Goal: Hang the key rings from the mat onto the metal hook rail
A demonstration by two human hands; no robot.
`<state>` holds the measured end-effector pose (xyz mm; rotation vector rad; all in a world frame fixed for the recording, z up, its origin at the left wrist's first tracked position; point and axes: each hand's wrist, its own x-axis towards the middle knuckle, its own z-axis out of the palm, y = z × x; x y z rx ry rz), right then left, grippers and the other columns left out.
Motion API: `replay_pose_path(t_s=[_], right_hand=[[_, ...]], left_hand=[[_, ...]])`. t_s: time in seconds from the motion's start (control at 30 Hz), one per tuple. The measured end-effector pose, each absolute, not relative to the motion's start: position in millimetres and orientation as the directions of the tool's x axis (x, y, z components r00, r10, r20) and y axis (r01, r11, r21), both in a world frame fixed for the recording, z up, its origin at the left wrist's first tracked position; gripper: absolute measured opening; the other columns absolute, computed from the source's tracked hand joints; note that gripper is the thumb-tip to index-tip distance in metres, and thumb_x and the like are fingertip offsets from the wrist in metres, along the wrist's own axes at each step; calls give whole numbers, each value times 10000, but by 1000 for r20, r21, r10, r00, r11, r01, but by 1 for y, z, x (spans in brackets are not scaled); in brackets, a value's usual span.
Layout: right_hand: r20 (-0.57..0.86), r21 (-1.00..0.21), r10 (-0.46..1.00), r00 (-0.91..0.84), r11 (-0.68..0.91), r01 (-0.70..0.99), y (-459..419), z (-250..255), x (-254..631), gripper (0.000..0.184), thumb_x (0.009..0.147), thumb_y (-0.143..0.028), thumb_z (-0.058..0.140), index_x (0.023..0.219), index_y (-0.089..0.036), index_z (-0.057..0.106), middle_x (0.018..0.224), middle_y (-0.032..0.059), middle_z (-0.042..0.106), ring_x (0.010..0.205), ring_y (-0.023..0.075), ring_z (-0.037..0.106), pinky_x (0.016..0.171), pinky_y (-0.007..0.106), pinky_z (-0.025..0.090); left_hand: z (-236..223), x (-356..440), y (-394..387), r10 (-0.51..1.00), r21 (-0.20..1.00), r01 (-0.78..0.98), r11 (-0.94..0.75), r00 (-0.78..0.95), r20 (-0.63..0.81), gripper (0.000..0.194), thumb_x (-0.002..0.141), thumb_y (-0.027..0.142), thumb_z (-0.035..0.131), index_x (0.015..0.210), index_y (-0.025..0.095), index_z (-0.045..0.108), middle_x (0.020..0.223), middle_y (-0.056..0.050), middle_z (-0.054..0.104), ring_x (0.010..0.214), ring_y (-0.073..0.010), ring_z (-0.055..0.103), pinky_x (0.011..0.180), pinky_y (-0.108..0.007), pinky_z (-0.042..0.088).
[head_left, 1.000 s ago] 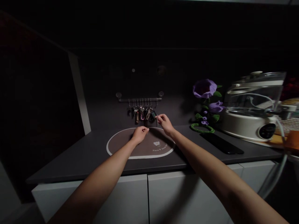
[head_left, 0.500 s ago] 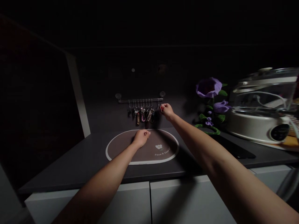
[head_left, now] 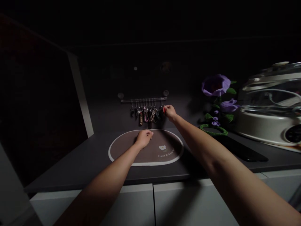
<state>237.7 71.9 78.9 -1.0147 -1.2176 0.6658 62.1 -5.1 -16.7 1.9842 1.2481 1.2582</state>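
A clear hook rail [head_left: 143,99] is fixed to the dark wall, with several keys and key fobs [head_left: 147,114] hanging from it. My right hand [head_left: 169,112] is raised to the rail's right end, fingers pinched on a small thing with a red part, apparently a key. My left hand [head_left: 144,138] is curled shut over the oval brown mat [head_left: 122,150] on the dark counter; what it holds, if anything, I cannot make out.
A purple fabric flower [head_left: 215,85] with a green ring base stands right of the keys. A white appliance with a clear lid [head_left: 270,106] fills the far right. A flat black object [head_left: 244,150] lies before it. White cabinet doors [head_left: 188,204] run below the counter.
My right hand rose from just above the mat to the right end of the rail. My left hand stayed over the mat. The view shifted slightly right.
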Motion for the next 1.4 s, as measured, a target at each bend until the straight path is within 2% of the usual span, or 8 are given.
replay_pose_path(t_s=[0.27, 0.37, 0.47, 0.63, 0.77, 0.9, 1.13, 1.4], right_hand=[[455, -891, 822, 342, 425, 162, 68, 59, 242, 127, 723, -305, 502, 727, -183, 465, 613, -25, 503, 571, 90, 456, 540, 193, 374], [391, -919, 788, 476, 361, 158, 52, 51, 238, 121, 691, -248, 526, 782, -185, 479, 703, -15, 527, 643, 93, 473, 588, 192, 385], [314, -948, 837, 449, 298, 109, 25, 46, 229, 134, 684, -241, 546, 793, -187, 491, 676, -21, 520, 605, 92, 466, 566, 197, 385], [215, -972, 936, 277, 234, -35, -32, 43, 206, 236, 688, -176, 552, 919, -182, 503, 633, -33, 490, 506, 78, 434, 506, 206, 376], [425, -903, 898, 110, 430, -24, -72, 37, 197, 723, 662, -142, 566, 1314, -242, 271, 583, -87, 426, 497, 75, 411, 531, 206, 397], [586, -797, 800, -128, 597, 88, -97, 20, 203, 1013, 679, -195, 584, 1398, -272, -126, 609, -93, 427, 529, 80, 414, 556, 207, 400], [608, -608, 717, -342, 697, 381, -118, -1, 212, 1013, 739, -268, 547, 1372, -132, -231, 734, -16, 509, 606, 109, 438, 639, 258, 417], [601, -563, 715, -358, 696, 445, -117, -4, 212, 980, 764, -301, 525, 1375, -158, -228, 744, -10, 522, 619, 117, 462, 666, 277, 447]], left_hand=[[-15, 60, -8, 883, 751, 477, -458, 147, 445, 186, 755, 251, 505, 681, 131, 626, 595, -9, 600, 562, -107, 512, 561, -220, 379], [-15, 60, -13, 890, 757, 476, -447, 150, 431, 141, 747, 213, 526, 719, 127, 635, 635, -10, 608, 603, -108, 532, 607, -223, 400], [-9, 60, -22, 917, 801, 453, -391, 119, 380, 123, 728, 181, 569, 817, 125, 633, 673, -8, 600, 611, -97, 522, 614, -218, 404], [14, 53, -43, 960, 882, 381, -278, 143, 241, 540, 700, 209, 638, 1206, 108, 479, 645, 9, 552, 566, -91, 485, 577, -223, 384], [23, 35, -64, 864, 833, 246, -495, 243, 441, 861, 656, 196, 677, 1388, 207, 224, 652, 45, 540, 575, -76, 473, 619, -218, 390], [9, 15, -89, 748, 737, 173, -653, 303, 591, 1010, 676, 175, 645, 1413, 270, -40, 688, 63, 511, 594, -62, 461, 635, -202, 392], [-10, -2, -114, 728, 725, 158, -670, 327, 602, 1074, 693, 154, 621, 1374, 249, -205, 717, 55, 508, 637, -65, 471, 667, -203, 399], [-11, -2, -116, 764, 785, 77, -614, 308, 567, 1119, 669, 141, 648, 1365, 255, -220, 698, 65, 503, 619, -63, 467, 646, -203, 394]])
